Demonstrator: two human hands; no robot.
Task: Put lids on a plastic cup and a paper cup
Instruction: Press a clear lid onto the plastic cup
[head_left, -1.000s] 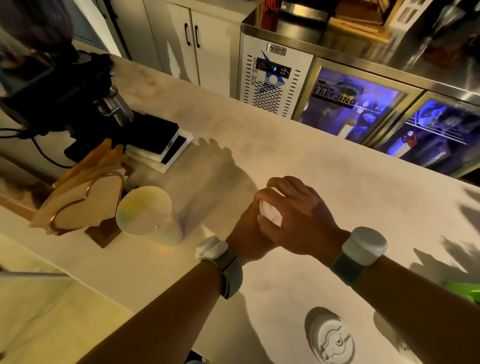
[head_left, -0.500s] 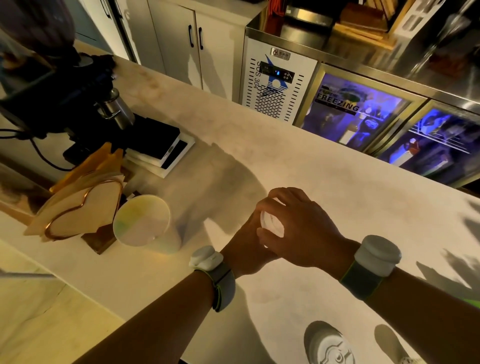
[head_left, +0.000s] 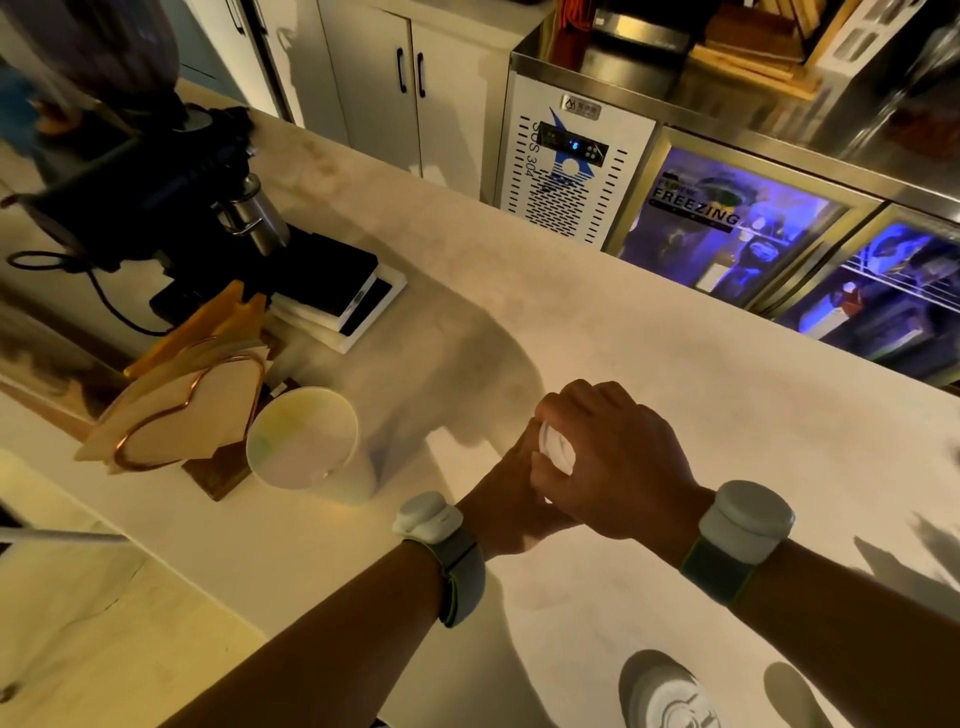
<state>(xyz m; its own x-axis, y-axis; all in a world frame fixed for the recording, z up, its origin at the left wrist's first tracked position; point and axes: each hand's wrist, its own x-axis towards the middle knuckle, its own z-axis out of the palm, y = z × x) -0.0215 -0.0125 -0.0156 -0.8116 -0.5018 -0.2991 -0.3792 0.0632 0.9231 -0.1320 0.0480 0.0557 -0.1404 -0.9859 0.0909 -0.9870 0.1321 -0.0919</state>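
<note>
both hands meet over the middle of the pale stone table (head_left: 649, 332). the right hand (head_left: 613, 457) lies on top, palm down, its fingers curled over a round white plastic lid (head_left: 557, 451), of which only a small crescent shows between the fingers. the left hand (head_left: 511, 488) is tucked underneath and mostly hidden by the right; it seems wrapped around whatever the lid sits on, but that cup is not visible and the left hand's grip cannot be told for sure. each wrist carries a grey band with a pale round puck.

to the left, well apart from the hands, a translucent plastic cup with a flat, faintly iridescent lid (head_left: 306, 447) stands on the table, just beside a wooden holder of tan paper filters with a copper wire heart (head_left: 176, 421). farther left is a black coffee grinder (head_left: 156, 197) and a stack of black and white scales (head_left: 343, 306). at the near edge, right of centre, a white domed sip lid (head_left: 670, 696) shows, partly cut off. beyond the table, a fridge with blue-lit glass doors (head_left: 737, 228) runs along the far right.
</note>
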